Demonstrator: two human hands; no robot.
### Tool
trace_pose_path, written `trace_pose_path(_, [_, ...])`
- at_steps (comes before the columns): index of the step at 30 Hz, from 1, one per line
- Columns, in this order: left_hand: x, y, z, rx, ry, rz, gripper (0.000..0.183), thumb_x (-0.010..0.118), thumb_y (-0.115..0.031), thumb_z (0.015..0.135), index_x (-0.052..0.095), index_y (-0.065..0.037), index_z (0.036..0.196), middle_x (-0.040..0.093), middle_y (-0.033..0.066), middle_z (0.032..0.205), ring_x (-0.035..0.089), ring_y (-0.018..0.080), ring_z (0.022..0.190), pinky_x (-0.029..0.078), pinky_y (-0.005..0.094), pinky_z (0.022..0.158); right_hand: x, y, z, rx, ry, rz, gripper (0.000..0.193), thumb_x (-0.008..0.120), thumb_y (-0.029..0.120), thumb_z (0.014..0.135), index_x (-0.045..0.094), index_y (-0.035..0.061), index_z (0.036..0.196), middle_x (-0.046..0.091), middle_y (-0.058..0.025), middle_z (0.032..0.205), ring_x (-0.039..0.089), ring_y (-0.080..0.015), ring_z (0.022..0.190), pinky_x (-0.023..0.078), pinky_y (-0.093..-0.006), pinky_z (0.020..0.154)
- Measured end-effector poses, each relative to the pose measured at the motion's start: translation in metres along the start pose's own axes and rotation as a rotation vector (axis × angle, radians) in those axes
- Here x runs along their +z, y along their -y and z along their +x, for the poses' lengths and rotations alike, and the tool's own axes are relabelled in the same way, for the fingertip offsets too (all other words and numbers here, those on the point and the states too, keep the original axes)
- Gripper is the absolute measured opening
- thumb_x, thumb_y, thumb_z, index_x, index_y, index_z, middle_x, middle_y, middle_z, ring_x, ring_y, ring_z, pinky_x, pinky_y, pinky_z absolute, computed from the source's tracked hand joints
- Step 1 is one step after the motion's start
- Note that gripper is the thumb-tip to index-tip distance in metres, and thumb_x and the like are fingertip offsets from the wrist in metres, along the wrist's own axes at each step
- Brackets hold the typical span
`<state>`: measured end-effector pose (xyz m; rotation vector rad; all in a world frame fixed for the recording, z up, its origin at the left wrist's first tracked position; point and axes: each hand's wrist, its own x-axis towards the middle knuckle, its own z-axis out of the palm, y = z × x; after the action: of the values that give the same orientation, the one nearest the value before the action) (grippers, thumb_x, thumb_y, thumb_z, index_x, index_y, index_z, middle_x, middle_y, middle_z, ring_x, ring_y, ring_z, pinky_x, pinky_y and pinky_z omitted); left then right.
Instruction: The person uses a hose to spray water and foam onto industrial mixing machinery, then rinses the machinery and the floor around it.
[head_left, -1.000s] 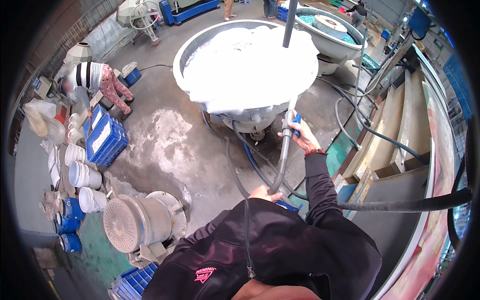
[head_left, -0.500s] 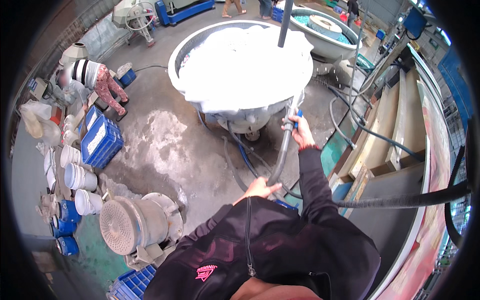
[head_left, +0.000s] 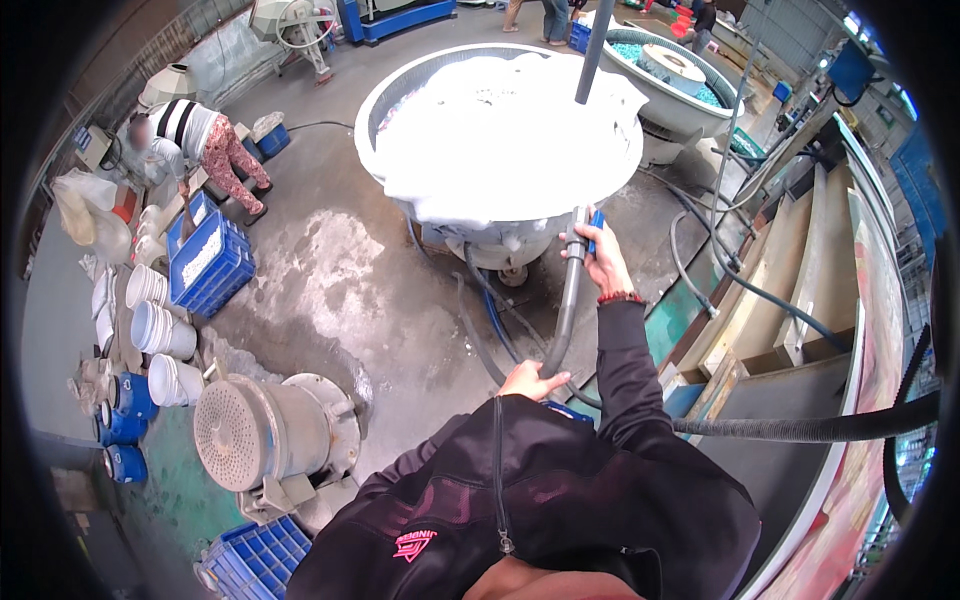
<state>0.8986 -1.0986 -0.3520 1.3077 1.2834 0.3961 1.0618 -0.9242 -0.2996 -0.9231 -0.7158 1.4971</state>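
Observation:
A grey hose [head_left: 568,315] runs up in front of me to a grey valve [head_left: 576,243] with a blue lever [head_left: 597,230]. My right hand [head_left: 608,268] is closed around the valve and lever, just below the near rim of a big round tub [head_left: 372,140]. Lower down, near my chest, my left hand [head_left: 528,381] grips the same hose, its thumb pointing right. Bright white foam [head_left: 510,135] heaps over the tub and hangs past its near rim. What lies beneath the foam is mostly hidden. A dark pole [head_left: 594,55] stands up from the tub.
A perforated drum machine [head_left: 270,430] is at lower left, near blue crates [head_left: 262,560] and white buckets [head_left: 160,330]. A bending person [head_left: 215,140] reaches toward a blue crate [head_left: 215,270]. Hoses [head_left: 740,262] cross the floor at right. Another tub [head_left: 690,112] stands behind.
The whole view has shifted slightly. The white stream and scattered drops by the hose end no longer show. My right hand has shifted on the valve and the blue lever shows more; both hands keep their hold.

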Motion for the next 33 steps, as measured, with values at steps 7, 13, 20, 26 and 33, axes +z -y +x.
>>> trace_pose_path(7, [-0.007, 0.008, -0.008, -0.111, -0.001, 0.039, 0.057, 0.067, -0.051, 0.064, 0.063, 0.002, 0.083, 0.06, 0.0146, 0.067, 0.06, 0.0244, 0.067, 0.044, 0.0351, 0.067, 0.002, -0.019, -0.005, 0.016, -0.059, 0.01, 0.047, 0.051, 0.002, 0.073, 0.033, 0.0017, 0.117, 0.048, -0.0124, 0.088, 0.057, -0.0263, 0.069, 0.053, -0.0394, 0.051])
trace_pose_path(13, [-0.013, 0.009, 0.0, -0.153, -0.099, 0.002, 0.053, 0.068, -0.045, 0.066, 0.061, 0.005, 0.083, 0.059, 0.013, 0.065, 0.059, 0.0211, 0.061, 0.044, 0.0335, 0.059, -0.026, -0.058, 0.03, 0.285, -0.109, 0.042, 0.029, 0.051, 0.002, 0.073, 0.04, -0.0001, 0.1, 0.048, -0.013, 0.087, 0.056, -0.0262, 0.069, 0.053, -0.0427, 0.053])
trace_pose_path(20, [-0.008, 0.041, -0.007, -0.178, -0.08, -0.313, 0.033, 0.068, -0.024, 0.074, 0.047, 0.001, 0.07, 0.048, 0.0061, 0.049, 0.052, 0.0136, 0.04, 0.038, 0.0261, 0.036, 0.057, -0.075, 0.033, 0.309, 0.122, -0.143, 0.046, 0.051, 0.003, 0.073, 0.031, 0.0002, 0.114, 0.045, -0.0144, 0.091, 0.057, -0.0272, 0.069, 0.052, -0.0418, 0.049])
trace_pose_path(26, [-0.029, 0.021, -0.04, -0.323, -0.184, -0.311, 0.034, 0.069, -0.032, 0.069, 0.059, 0.0, 0.072, 0.05, 0.0045, 0.052, 0.047, 0.0136, 0.048, 0.035, 0.0315, 0.046, 0.039, -0.12, 0.037, 0.523, -0.002, -0.121, 0.031, 0.051, 0.006, 0.074, 0.036, 0.0009, 0.1, 0.047, -0.0172, 0.086, 0.058, -0.0315, 0.068, 0.052, -0.0441, 0.051])
trace_pose_path(33, [-0.029, 0.048, -0.037, -0.129, -0.126, -0.121, 0.042, 0.068, -0.039, 0.068, 0.064, -0.001, 0.085, 0.058, 0.0104, 0.061, 0.058, 0.021, 0.062, 0.043, 0.0345, 0.061, 0.045, -0.059, -0.002, 0.204, 0.081, -0.011, 0.034, 0.051, 0.004, 0.076, 0.033, 0.0006, 0.105, 0.048, -0.0156, 0.091, 0.059, -0.033, 0.07, 0.052, -0.0455, 0.053])
